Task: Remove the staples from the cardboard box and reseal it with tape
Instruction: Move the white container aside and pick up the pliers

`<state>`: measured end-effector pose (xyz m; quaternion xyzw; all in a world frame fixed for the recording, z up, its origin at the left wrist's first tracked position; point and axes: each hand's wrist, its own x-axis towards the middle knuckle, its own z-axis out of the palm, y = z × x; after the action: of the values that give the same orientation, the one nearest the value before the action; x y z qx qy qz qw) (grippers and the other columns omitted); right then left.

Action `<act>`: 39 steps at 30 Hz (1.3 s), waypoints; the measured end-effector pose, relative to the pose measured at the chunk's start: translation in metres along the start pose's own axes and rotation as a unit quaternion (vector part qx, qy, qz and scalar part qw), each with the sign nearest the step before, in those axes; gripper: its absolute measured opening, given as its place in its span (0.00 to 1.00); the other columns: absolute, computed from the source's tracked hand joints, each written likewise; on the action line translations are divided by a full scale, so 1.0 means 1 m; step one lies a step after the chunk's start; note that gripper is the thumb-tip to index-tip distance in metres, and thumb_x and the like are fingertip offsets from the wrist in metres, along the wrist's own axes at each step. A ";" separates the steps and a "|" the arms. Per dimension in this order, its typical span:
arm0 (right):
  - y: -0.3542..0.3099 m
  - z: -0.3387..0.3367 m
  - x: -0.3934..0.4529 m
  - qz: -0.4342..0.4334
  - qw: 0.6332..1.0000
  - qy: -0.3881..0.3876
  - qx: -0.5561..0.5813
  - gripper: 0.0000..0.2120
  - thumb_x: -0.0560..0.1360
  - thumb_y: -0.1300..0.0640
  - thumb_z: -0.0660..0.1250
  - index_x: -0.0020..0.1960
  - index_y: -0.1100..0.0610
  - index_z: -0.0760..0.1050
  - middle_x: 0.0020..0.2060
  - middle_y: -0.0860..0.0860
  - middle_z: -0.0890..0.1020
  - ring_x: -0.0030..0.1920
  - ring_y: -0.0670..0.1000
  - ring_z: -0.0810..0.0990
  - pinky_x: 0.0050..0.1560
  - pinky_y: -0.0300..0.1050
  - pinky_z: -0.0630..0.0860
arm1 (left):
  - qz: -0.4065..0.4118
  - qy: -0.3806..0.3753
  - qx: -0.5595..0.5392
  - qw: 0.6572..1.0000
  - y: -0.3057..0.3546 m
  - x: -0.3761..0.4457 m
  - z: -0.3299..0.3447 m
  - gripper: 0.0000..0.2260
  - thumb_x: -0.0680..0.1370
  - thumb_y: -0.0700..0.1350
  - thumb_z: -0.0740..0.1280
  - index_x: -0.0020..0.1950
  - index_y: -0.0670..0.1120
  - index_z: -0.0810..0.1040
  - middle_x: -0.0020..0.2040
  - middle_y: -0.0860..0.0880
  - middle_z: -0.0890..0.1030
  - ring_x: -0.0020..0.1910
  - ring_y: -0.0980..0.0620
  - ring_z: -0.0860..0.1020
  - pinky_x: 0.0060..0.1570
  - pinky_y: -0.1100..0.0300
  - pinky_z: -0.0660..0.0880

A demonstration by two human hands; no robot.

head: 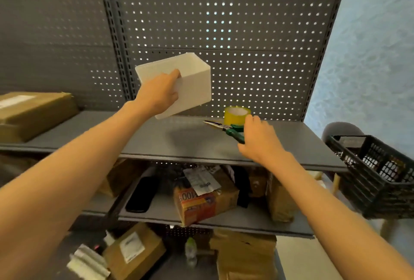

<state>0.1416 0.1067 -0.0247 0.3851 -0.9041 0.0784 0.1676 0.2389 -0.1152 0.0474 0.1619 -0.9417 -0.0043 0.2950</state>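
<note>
My left hand (160,91) grips the rim of a white plastic bin (192,82) and holds it tilted in the air above the grey top shelf (179,143). A roll of yellow tape (235,114) stands on the shelf near the pegboard. Green-handled pliers (226,128) lie in front of the tape, jaws pointing left. My right hand (259,138) is over the pliers' handles with curled fingers; whether it grips them I cannot tell. A taped cardboard box (33,113) sits at the shelf's left end.
A black plastic crate (376,172) stands on a stool at the right. The lower shelves hold several cardboard boxes and parcels (206,201), a black flat object (141,194) and a small bottle (190,250). Grey pegboard (224,21) backs the shelving.
</note>
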 end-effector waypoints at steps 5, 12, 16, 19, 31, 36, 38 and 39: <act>-0.058 -0.005 0.007 -0.067 0.997 0.008 0.045 0.18 0.71 0.53 0.67 0.55 0.61 0.66 0.52 0.57 0.73 0.51 0.59 0.73 0.43 0.47 0.66 | -0.052 0.039 0.074 0.995 -0.054 -0.046 -0.042 0.15 0.75 0.40 0.63 0.62 0.44 0.69 0.53 0.39 0.79 0.46 0.42 0.76 0.41 0.54 0.68; -0.140 -0.008 0.023 -0.171 0.984 0.034 0.037 0.16 0.71 0.52 0.64 0.54 0.59 0.66 0.50 0.55 0.71 0.43 0.54 0.65 0.44 0.45 0.62 | -0.109 0.072 0.132 0.983 -0.127 -0.098 -0.088 0.14 0.76 0.39 0.63 0.62 0.42 0.70 0.51 0.38 0.79 0.41 0.44 0.75 0.39 0.56 0.68; -0.194 -0.008 0.036 -0.215 0.974 0.057 0.042 0.17 0.70 0.52 0.65 0.55 0.58 0.66 0.50 0.54 0.72 0.43 0.53 0.64 0.45 0.45 0.62 | -0.116 0.068 0.176 0.975 -0.176 -0.123 -0.116 0.12 0.76 0.38 0.63 0.58 0.39 0.70 0.49 0.36 0.80 0.45 0.38 0.77 0.41 0.53 0.68; -0.242 -0.004 0.048 -0.234 0.968 0.059 0.062 0.19 0.70 0.51 0.65 0.57 0.58 0.66 0.52 0.54 0.72 0.50 0.55 0.69 0.48 0.46 0.64 | -0.114 0.056 0.216 0.968 -0.218 -0.139 -0.138 0.09 0.75 0.37 0.62 0.55 0.38 0.71 0.48 0.36 0.80 0.45 0.36 0.77 0.46 0.47 0.71; -0.427 0.021 0.105 -0.234 0.966 0.069 0.086 0.23 0.70 0.50 0.65 0.60 0.59 0.66 0.55 0.55 0.72 0.55 0.57 0.69 0.53 0.49 0.67 | -0.126 0.072 0.239 0.960 -0.410 -0.168 -0.193 0.07 0.77 0.37 0.60 0.54 0.39 0.72 0.50 0.36 0.79 0.48 0.38 0.73 0.50 0.47 0.67; -0.478 0.029 0.133 -0.218 0.969 0.072 0.088 0.21 0.70 0.50 0.64 0.59 0.59 0.67 0.54 0.55 0.72 0.54 0.56 0.69 0.51 0.47 0.66 | -0.119 0.069 0.226 0.964 -0.480 -0.161 -0.202 0.08 0.75 0.36 0.63 0.54 0.38 0.72 0.51 0.37 0.78 0.49 0.38 0.74 0.48 0.48 0.68; -0.492 0.032 0.147 -0.213 0.970 0.075 0.087 0.21 0.70 0.50 0.64 0.59 0.59 0.67 0.55 0.55 0.72 0.54 0.56 0.69 0.52 0.47 0.65 | -0.118 0.066 0.224 0.965 -0.506 -0.155 -0.201 0.08 0.75 0.36 0.64 0.53 0.37 0.72 0.51 0.36 0.78 0.49 0.38 0.74 0.47 0.47 0.69; -0.498 0.033 0.155 -0.211 0.971 0.077 0.084 0.21 0.70 0.50 0.64 0.59 0.59 0.67 0.55 0.54 0.72 0.54 0.56 0.69 0.52 0.47 0.66 | -0.119 0.065 0.224 0.965 -0.519 -0.151 -0.200 0.08 0.74 0.35 0.64 0.52 0.37 0.71 0.51 0.36 0.78 0.49 0.37 0.74 0.47 0.46 0.69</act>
<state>0.3933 -0.3502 0.0070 0.5726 -0.7771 0.1467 0.2160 0.6242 -0.5429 0.0748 0.3348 -0.8713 0.1820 0.3092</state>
